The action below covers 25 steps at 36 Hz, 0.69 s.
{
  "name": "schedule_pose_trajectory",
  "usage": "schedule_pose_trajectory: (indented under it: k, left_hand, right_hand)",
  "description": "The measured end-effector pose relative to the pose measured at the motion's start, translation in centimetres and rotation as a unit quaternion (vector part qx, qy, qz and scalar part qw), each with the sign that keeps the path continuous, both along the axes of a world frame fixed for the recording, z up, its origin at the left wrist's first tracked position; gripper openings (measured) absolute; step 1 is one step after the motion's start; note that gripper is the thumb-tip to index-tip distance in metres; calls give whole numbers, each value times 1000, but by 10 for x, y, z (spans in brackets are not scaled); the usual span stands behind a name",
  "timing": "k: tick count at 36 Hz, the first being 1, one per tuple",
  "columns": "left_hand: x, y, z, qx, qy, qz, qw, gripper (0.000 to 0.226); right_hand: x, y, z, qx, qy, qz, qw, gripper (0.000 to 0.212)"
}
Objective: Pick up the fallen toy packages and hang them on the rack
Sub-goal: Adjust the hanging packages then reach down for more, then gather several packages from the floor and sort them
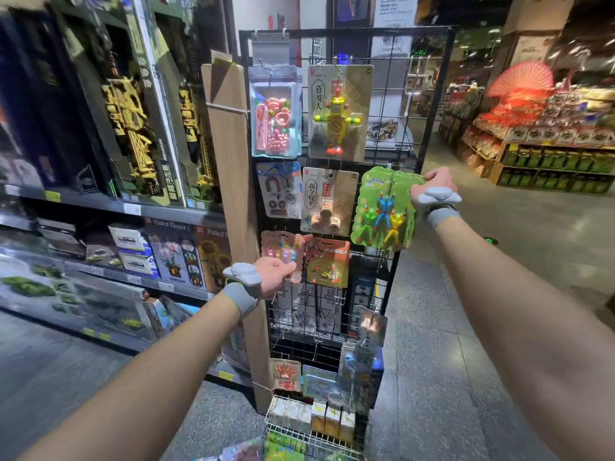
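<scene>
Gripped: two toy packages, one per hand; wire grid rack (436,94), one, upright at a shelf end; five carded toys hang clearly in its upper rows, lower ones too blurred to count; green blister package (386,207) of three climbing figures, right hand (432,183) clenched on its top right corner, raised against the rack's right edge, likely to bring its hang-hole to a hook, hook itself not discernible; pink package (284,252), smaller, left hand (276,272) curled round its bottom edge near the rack's left edge, probably steadying it there
</scene>
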State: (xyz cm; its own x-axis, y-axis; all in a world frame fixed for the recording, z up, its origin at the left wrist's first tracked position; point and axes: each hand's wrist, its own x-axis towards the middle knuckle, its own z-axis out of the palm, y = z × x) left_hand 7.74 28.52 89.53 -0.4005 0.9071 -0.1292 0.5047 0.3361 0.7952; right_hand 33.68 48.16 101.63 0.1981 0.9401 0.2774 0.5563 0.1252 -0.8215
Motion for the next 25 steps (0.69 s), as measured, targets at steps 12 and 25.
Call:
schedule_pose_trajectory:
  k: [12,25]
  left_hand:
    - [-10,-31,-24,-37,-12,24,999,52]
    - [-25,-119,-160,-202,-17,48,978,39]
  right_hand:
    - [-11,-51,-80,-103,-110,26,988,30]
    - [-83,-178,-268,-314,-246,234,887,43]
